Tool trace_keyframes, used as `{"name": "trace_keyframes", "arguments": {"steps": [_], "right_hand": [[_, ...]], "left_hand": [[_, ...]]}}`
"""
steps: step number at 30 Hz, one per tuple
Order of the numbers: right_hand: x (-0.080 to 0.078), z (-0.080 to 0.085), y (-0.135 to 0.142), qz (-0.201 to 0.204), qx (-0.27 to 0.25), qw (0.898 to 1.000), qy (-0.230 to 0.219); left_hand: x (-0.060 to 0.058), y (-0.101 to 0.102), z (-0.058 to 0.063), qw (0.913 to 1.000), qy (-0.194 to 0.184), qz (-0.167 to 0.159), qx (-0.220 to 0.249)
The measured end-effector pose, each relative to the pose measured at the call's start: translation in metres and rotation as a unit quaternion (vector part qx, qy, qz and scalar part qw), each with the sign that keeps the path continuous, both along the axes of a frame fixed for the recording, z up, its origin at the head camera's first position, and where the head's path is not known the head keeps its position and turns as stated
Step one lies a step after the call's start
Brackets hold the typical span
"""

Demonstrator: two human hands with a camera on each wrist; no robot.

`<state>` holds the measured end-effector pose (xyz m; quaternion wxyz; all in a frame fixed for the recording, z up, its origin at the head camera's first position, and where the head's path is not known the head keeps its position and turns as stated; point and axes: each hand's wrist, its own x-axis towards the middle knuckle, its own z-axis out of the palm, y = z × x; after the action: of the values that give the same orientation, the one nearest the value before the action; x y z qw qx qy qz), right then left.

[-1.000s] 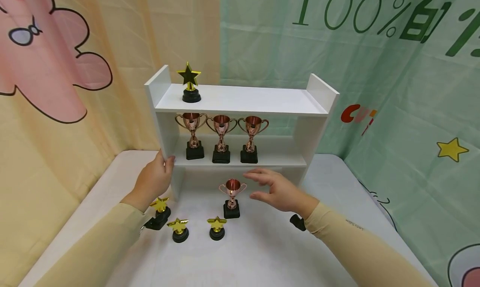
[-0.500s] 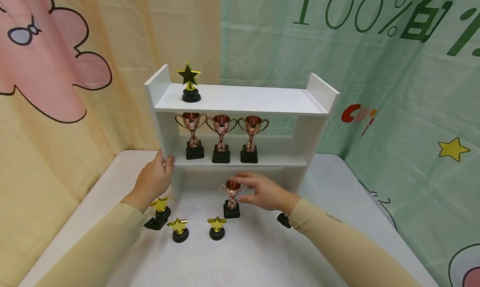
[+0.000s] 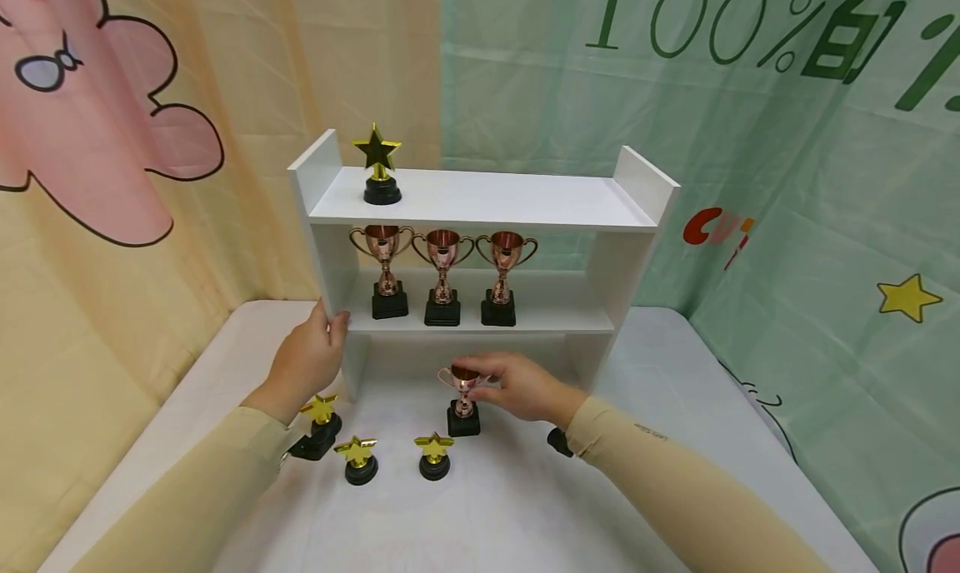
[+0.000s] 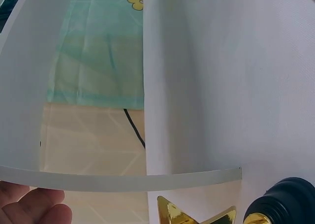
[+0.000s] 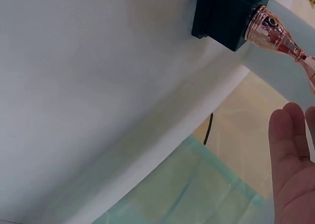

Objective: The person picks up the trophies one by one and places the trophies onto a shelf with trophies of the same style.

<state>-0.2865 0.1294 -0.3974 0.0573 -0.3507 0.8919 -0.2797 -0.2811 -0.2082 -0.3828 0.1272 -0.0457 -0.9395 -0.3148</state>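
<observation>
My left hand grips the left side panel of a white shelf unit. Its thumb lies at the panel's front edge, and curled fingers show at the panel in the left wrist view. A small copper trophy cup with a square black base stands upright on the table before the unit. My right hand is at its bowl, thumb on the near side and fingers across the rim. In the right wrist view those fingers look straight; the bowl is out of frame, so contact is unclear.
Three copper trophy cups stand on the middle shelf. A gold star trophy tops the unit. Star trophies stand on the white table in front; one is partly behind my left wrist. A black object shows beneath my right wrist.
My right hand has moved left and slightly down from beside the copper trophy cup to its bowl. My left hand stays on the shelf unit, and the trophies stand where they were.
</observation>
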Motion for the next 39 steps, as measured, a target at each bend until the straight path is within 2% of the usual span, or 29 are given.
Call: {"name": "trace_keyframes", "arguments": {"steps": [8,17,39], "right_hand": [[-0.001,-0.005,-0.001,-0.005,-0.030,1.000,-0.003],[0.002,-0.011,-0.004,-0.046,-0.049,0.997,-0.036],[0.002,-0.013,-0.005,-0.050,-0.059,0.996,-0.050]], "left_hand": [[0.001,0.000,0.000,1.0000,-0.001,-0.001,-0.002],[0.002,0.002,0.001,1.0000,-0.007,0.004,0.003],[0.002,0.002,0.001,0.9999,-0.013,0.005,0.008]]}}
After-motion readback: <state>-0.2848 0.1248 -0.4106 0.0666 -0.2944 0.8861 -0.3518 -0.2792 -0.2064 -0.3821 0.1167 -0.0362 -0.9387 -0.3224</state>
